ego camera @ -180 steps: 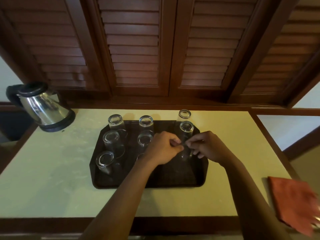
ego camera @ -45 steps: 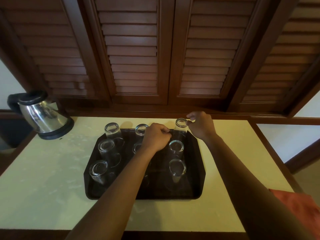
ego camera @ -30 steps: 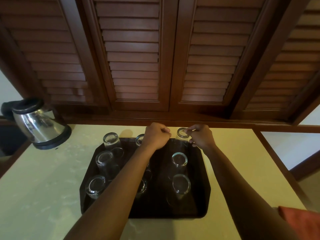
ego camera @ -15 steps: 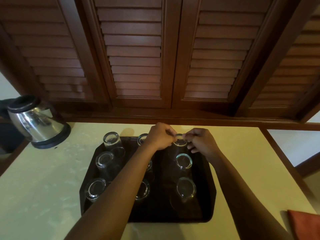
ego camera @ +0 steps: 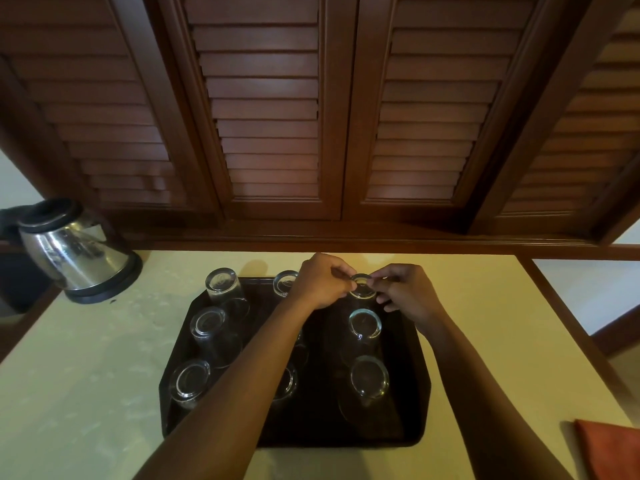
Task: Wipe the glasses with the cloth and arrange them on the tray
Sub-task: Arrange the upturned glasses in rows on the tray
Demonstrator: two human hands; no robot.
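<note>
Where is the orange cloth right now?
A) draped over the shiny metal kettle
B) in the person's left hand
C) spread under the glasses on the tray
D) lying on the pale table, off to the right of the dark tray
D: the orange cloth lies flat on the pale yellow table to the right of the dark rectangular tray, while both hands are at an upturned clear glass.

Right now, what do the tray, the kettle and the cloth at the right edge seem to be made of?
Tray: dark, smooth, slightly glossy, probably plastic or lacquered wood; the look leaves it open.
Kettle: polished metal body, likely stainless steel, given its mirror reflections; black lid and base look like plastic.
Cloth: orange-red, matte and soft-looking, so woven fabric; only a corner shows.
</note>
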